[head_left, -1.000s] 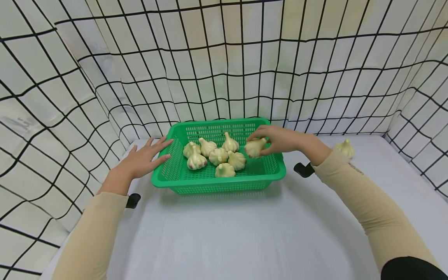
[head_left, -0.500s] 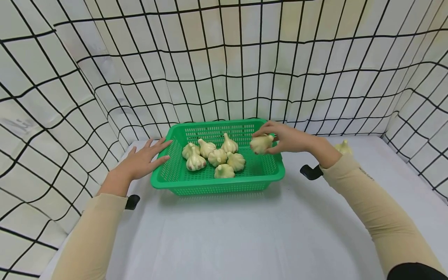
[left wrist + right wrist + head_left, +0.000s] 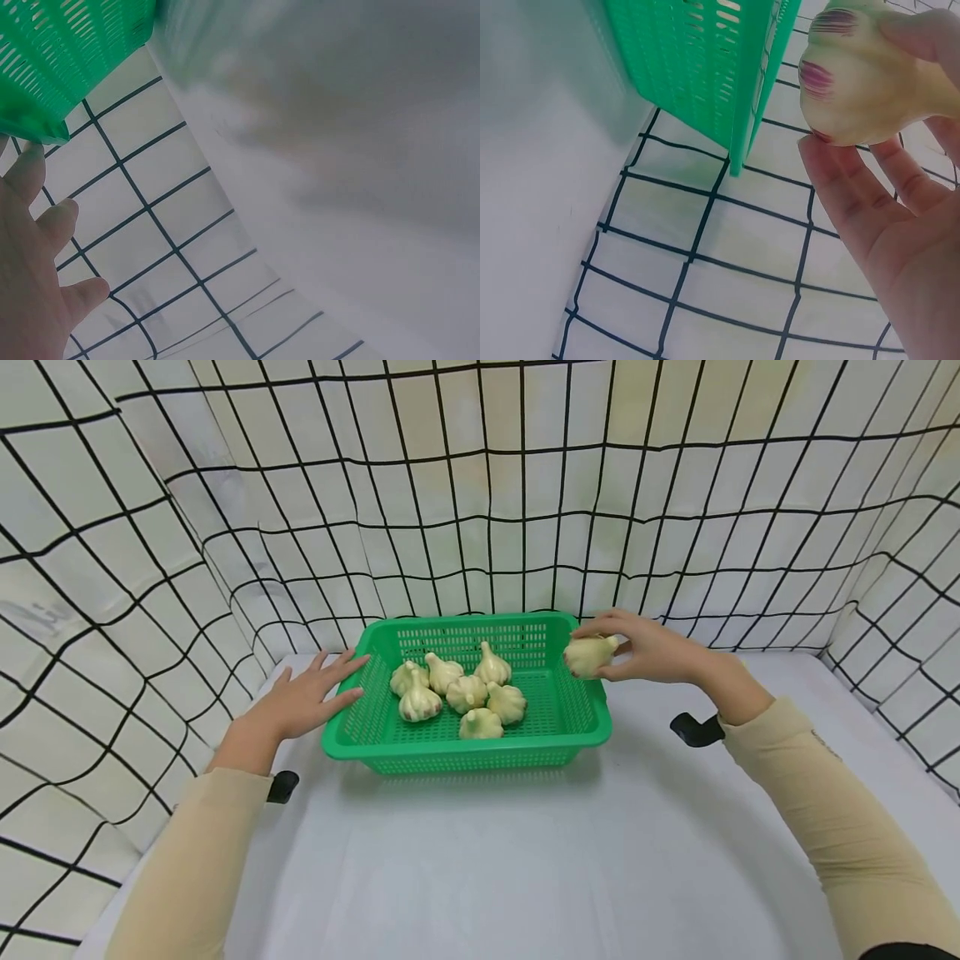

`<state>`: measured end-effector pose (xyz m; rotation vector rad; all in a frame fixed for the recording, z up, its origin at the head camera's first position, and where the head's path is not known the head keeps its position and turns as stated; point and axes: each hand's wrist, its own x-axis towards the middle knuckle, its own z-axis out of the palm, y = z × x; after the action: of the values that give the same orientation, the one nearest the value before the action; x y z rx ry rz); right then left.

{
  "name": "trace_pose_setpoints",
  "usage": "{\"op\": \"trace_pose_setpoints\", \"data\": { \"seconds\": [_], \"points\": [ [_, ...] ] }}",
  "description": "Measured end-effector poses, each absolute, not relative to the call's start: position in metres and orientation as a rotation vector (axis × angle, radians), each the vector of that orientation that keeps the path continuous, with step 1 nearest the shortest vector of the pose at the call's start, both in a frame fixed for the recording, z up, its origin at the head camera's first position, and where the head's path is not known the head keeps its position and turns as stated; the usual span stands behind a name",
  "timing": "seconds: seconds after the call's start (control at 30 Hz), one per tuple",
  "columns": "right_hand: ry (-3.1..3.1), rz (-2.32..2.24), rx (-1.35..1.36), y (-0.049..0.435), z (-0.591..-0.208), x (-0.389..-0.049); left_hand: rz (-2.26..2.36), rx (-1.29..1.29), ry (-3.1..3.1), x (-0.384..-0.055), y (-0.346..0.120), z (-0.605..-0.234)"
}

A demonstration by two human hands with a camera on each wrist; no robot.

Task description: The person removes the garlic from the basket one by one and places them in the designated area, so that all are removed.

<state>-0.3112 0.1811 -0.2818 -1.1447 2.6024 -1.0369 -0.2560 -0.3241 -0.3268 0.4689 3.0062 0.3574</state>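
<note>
My right hand (image 3: 637, 647) pinches a garlic bulb (image 3: 589, 656) between thumb and fingers, over the right rim of a green plastic basket (image 3: 472, 760). Purple streaks mark that bulb's skin in the right wrist view, where the thumb lies on one side and the fingertips (image 3: 821, 161) on the other. Several more garlic bulbs (image 3: 467, 693) lie together in the left and middle of the basket. With fingers spread, my left hand (image 3: 300, 697) touches the basket's left rim. The left wrist view has the fingers beside the rim's corner (image 3: 56, 135).
A white-covered table (image 3: 465, 860) bears the basket. Black netting (image 3: 517, 493) over pale walls rises behind it and along both sides. A black wrist mount (image 3: 697, 729) juts from the right sleeve, and another black mount (image 3: 282, 786) from the left.
My right hand has moved right with the garlic bulb, from over the basket's inside to its right rim. The right forearm now covers the bulb on the table. My left hand stays put.
</note>
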Motion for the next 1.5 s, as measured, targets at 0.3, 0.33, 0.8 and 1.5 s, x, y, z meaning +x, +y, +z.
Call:
{"op": "trace_pose_setpoints", "data": {
  "seconds": [0.3, 0.33, 0.8, 1.5],
  "points": [
    [2.692, -1.090, -1.062, 0.205, -0.288, -0.306, 0.357, 0.478, 2.995, -0.257, -0.321, -0.325],
    [2.693, -1.098, -1.067, 0.208, -0.288, -0.306, 0.358, 0.477, 2.995, -0.257, -0.320, -0.324],
    [2.816, -1.137, -1.090, 0.241, -0.289, -0.297, 0.341, 0.468, 3.001, -0.256, -0.322, -0.324],
    [2.926, -1.096, -0.682, 0.297, -0.292, -0.282, 0.334, 0.475, 3.001, -0.255, -0.322, -0.324]
  ]
}}
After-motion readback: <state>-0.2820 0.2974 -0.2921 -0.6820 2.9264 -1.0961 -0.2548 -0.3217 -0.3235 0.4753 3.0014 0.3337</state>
